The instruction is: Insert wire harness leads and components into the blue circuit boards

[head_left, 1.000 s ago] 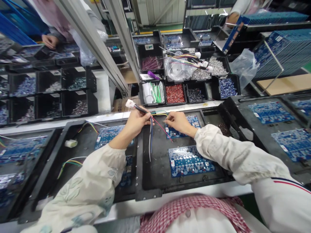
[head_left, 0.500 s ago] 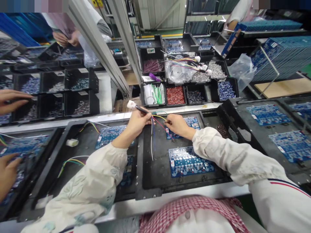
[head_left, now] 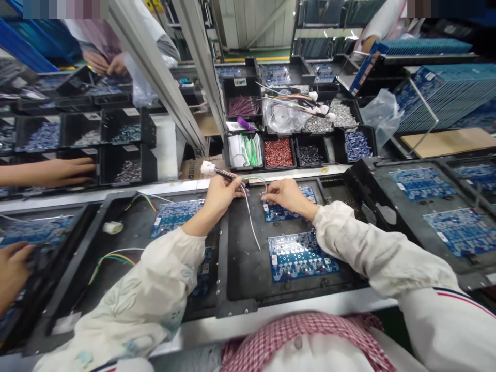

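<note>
My left hand [head_left: 220,199] is closed around a wire harness [head_left: 225,174] with a black sleeve, and its white connector [head_left: 208,167] sticks out at the upper left. From the harness a white wire [head_left: 251,222] hangs down over the black tray [head_left: 240,274]. Coloured wires [head_left: 253,178] arch across to my right hand [head_left: 284,196], whose fingertips pinch their ends just over the upper blue circuit board [head_left: 273,211]. That board is partly hidden by the hand. A lower circuit board [head_left: 300,256] lies nearer to me in the same tray.
Part bins with red components [head_left: 279,152] and blue components [head_left: 358,146] stand behind the tray. More boards [head_left: 459,230] lie to the right. At left, a co-worker's hand [head_left: 73,170] reaches over bins, another hand [head_left: 13,274] below it. A metal post [head_left: 155,72] rises behind.
The coloured wires, hanging or spread before, now run together in an arch to my right fingertips. The white wire has swung right. A co-worker's hand has reached further right over the bins.
</note>
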Action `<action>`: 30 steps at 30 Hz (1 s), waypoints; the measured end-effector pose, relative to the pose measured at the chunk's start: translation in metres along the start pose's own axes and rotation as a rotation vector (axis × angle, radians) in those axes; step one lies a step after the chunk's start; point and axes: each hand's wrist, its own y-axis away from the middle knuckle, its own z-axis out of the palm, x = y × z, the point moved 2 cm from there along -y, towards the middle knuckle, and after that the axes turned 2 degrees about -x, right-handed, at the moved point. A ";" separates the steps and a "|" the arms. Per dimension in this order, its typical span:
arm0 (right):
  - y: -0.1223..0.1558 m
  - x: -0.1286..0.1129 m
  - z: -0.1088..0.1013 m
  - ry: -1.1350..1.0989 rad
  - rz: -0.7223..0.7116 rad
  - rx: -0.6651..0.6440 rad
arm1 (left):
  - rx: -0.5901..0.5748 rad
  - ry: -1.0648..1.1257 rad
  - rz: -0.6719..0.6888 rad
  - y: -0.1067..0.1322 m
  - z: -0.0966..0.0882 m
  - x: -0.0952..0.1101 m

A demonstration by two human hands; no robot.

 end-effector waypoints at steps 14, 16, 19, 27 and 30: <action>-0.005 0.010 0.011 0.049 -0.013 0.203 | -0.047 -0.054 0.022 0.002 0.003 0.002; -0.005 0.010 0.012 0.074 -0.017 0.204 | -0.046 -0.051 0.011 0.002 0.004 0.004; -0.004 0.010 0.014 0.109 -0.018 0.216 | -0.045 -0.049 0.001 0.003 0.004 0.005; -0.003 0.005 0.005 0.227 -0.021 0.090 | -0.032 -0.050 -0.001 0.002 0.003 0.002; 0.003 -0.003 0.003 0.055 0.036 -0.211 | -0.026 -0.032 -0.002 0.001 0.002 0.001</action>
